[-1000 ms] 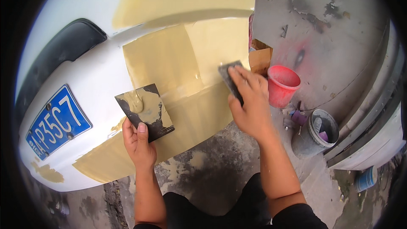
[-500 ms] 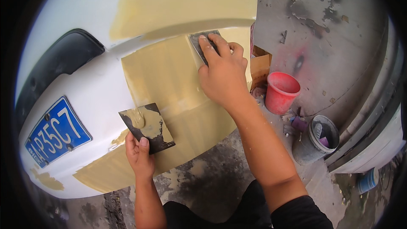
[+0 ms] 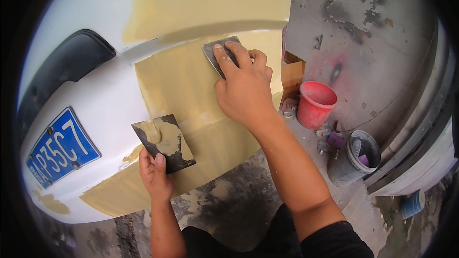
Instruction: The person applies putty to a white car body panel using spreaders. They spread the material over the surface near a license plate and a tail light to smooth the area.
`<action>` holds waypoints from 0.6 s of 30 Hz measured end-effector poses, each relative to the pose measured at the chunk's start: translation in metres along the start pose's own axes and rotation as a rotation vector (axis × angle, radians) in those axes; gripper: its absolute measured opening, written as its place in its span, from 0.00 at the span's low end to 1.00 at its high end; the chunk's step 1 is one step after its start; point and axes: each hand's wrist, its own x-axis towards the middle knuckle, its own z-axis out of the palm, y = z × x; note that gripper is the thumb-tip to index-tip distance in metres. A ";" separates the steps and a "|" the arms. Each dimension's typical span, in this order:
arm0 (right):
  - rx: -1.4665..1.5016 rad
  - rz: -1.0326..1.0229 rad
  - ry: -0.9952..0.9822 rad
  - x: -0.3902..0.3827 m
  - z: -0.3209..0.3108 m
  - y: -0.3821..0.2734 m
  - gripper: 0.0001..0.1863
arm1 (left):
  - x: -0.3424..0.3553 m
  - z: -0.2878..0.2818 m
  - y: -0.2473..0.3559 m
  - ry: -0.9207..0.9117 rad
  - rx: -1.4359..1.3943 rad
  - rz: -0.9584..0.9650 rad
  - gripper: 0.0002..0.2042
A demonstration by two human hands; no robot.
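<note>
Grey floor (image 3: 377, 67) right, white bodywork (image 3: 112, 98) left; left hand (image 3: 157, 177), lower centre of frame, grips paste-smeared plate (image 3: 179, 163), likely keeping supply close; well apart, right hand (image 3: 246, 93), upper centre, clamps smaller spreader (image 3: 209, 52), broad grip probably evening pressure.

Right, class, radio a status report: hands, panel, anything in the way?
Left hand: gripping putty-smeared plate. Right hand: holding dark spreader at tan-coated panel. Red bucket off right, clear of both hands.

The right hand (image 3: 245, 86) hides part of the dark scraper (image 3: 209, 51).
</note>
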 end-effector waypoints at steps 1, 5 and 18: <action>0.002 -0.012 -0.019 -0.001 -0.004 0.001 0.27 | 0.001 -0.001 0.002 -0.007 0.006 0.004 0.20; -0.005 0.037 -0.014 0.005 -0.016 0.017 0.27 | 0.001 -0.001 0.007 -0.039 -0.011 0.000 0.19; 0.019 -0.029 -0.111 -0.021 -0.008 0.011 0.27 | 0.001 0.005 0.006 0.014 -0.005 0.038 0.20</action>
